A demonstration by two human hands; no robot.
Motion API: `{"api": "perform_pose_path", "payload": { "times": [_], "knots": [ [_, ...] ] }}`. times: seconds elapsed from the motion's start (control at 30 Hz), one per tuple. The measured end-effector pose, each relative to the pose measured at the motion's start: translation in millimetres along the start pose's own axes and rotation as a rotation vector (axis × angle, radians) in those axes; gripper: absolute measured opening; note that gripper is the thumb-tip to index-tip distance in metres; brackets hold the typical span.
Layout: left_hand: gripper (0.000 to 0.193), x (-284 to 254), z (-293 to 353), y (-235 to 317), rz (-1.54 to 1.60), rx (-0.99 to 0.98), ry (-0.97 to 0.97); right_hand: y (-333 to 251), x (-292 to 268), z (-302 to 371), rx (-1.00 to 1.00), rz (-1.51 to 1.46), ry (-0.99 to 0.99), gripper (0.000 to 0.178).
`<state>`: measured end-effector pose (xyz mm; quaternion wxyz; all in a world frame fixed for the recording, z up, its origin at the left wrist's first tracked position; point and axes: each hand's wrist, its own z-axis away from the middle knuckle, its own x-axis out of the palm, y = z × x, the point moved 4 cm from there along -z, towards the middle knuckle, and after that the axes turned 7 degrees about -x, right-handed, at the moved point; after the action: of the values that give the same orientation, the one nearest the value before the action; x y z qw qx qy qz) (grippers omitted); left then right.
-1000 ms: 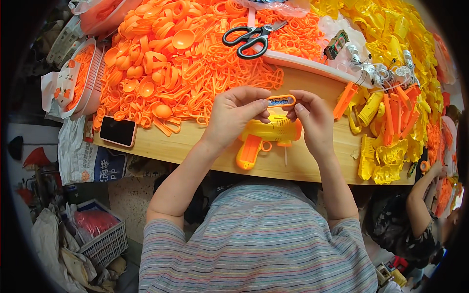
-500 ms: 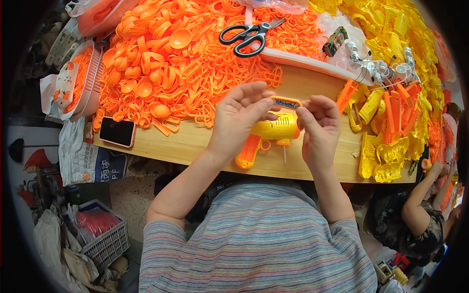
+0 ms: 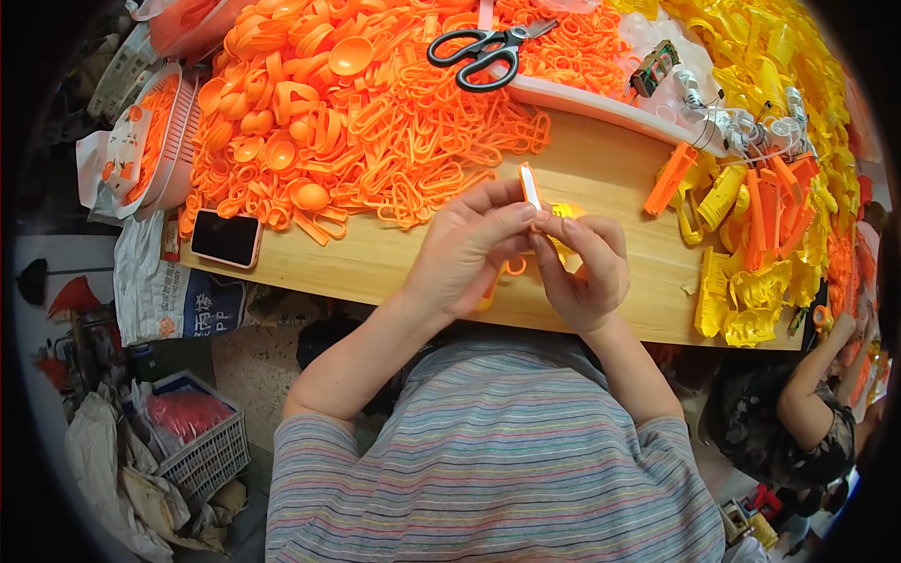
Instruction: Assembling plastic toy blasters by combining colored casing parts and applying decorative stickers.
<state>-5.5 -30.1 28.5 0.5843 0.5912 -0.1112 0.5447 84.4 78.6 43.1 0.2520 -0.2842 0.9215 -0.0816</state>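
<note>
Between my hands, above the table, a small orange-rimmed oval piece [image 3: 529, 186] with a white face stands tilted on end. My left hand [image 3: 469, 244] pinches it between thumb and fingers. My right hand [image 3: 589, 267] is closed at its lower end, the fingertips meeting those of the left. Beneath the hands lies a yellow and orange toy gun [image 3: 567, 212], mostly hidden by them; a small orange ring [image 3: 515, 266] on it shows between the hands.
Orange plastic parts [image 3: 394, 122] heap up at the back left, with black-handled scissors [image 3: 481, 58] on top. A phone [image 3: 226, 238] rests at the left edge. Yellow shells [image 3: 741, 291] and wired white motors [image 3: 751, 131] lie right. A co-worker's arm [image 3: 809, 385] is at far right.
The oval piece has turned from lying crosswise with a blue label showing to standing on end with its white face showing. My right hand has moved left and down, closer to my left.
</note>
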Motion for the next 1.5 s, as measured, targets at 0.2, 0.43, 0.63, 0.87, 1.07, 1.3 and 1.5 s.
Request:
{"api": "perform_pose_path", "payload": {
  "times": [0.2,0.43,0.63,0.87,1.07,1.3,1.5],
  "knots": [
    [0.025,-5.0,16.2,45.5,-1.189,0.324,0.068,14.0,6.0,9.7,0.326,-0.075,-0.063,0.034],
    [0.024,-0.6,14.4,33.2,-1.755,0.622,-0.100,22.7,21.1,30.2,0.404,-0.058,-0.122,0.023],
    [0.025,1.4,9.2,33.6,-1.788,0.586,-0.116,24.2,24.1,29.2,0.374,-0.063,-0.049,0.016],
    [0.026,-8.2,12.6,36.5,-1.740,0.607,-0.092,23.7,29.3,29.4,0.372,-0.008,0.021,0.016],
    [0.033,-47.3,13.3,33.1,-1.362,0.239,0.159,22.4,29.6,30.5,0.373,0.006,-0.010,0.016],
    [0.039,-53.8,5.4,24.6,-0.885,-0.241,0.258,21.5,29.5,30.3,0.369,0.015,-0.031,0.015],
    [0.039,-57.1,8.0,18.9,-0.876,-0.187,0.268,24.4,26.3,36.0,0.364,-0.006,-0.105,0.031]
  ]
}}
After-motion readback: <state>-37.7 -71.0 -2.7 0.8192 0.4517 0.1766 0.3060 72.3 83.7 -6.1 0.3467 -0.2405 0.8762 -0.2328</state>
